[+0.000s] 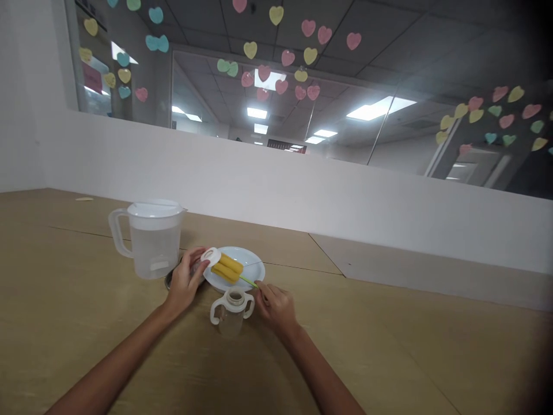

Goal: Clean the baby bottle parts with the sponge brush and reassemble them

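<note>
Between its thumb and fingers my left hand [186, 279] grips a white bottle ring [211, 257], raised near the plate's left edge. My right hand [277, 305] is closed round the thin green handle of a sponge brush [228, 267], whose yellow foam head points left. That head is close to the ring, over a white plate [254, 271]; whether they touch I cannot tell. Just in front of the plate stands a clear baby bottle [231, 323], upright and uncapped, with two white side handles. My right hand's fingers are beside its right handle.
A translucent lidded pitcher [155, 245] stands left of the plate, its handle to the left. A dark round dish [169, 281] is partly hidden behind my left hand. Behind the wooden table [389, 346] rises a white wall [259, 184] with a window above.
</note>
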A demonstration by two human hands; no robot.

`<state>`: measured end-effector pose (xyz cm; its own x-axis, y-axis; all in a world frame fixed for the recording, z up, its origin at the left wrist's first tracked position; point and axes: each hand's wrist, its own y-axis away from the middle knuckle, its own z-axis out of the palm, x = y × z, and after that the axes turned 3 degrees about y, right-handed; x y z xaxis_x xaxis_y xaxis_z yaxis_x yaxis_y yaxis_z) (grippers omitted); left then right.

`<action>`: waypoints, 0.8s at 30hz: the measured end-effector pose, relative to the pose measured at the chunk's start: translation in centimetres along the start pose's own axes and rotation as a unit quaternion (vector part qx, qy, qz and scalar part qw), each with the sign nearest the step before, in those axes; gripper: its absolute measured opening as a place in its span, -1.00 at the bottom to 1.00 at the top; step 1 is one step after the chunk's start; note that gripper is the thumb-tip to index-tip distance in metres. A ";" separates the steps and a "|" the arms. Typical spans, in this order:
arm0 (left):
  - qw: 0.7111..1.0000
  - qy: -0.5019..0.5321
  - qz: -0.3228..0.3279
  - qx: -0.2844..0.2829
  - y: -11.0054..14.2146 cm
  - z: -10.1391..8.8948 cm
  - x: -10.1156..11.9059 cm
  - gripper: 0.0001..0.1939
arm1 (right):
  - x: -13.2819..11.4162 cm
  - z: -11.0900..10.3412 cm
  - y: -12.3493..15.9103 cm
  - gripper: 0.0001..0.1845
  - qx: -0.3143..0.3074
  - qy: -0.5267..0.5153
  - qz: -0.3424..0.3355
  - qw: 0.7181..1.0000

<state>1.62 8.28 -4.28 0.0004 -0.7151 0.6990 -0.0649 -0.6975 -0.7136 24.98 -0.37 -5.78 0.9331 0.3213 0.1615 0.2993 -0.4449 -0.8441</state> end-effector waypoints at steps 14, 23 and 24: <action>0.950 -0.312 -0.022 -0.024 -0.4 -3.5 -5.3 -0.62 | 1.1 -0.2 0.2 -0.70 0.006 -0.006 0.120 0.993; 0.932 -0.324 -0.087 -0.136 -0.2 -2.9 -4.9 -0.58 | 1.0 -0.2 0.1 -0.68 -0.012 0.009 0.121 0.993; 0.932 -0.321 -0.091 -0.143 -0.2 -2.9 -4.9 -0.57 | 1.0 -0.2 0.1 -0.68 -0.012 0.008 0.123 0.992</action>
<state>-1.28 12.00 -7.42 0.6289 -0.5287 0.5700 -0.2677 -0.8356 -0.4798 25.97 -0.27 -5.62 0.9815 0.1874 -0.0388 0.0675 -0.5284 -0.8463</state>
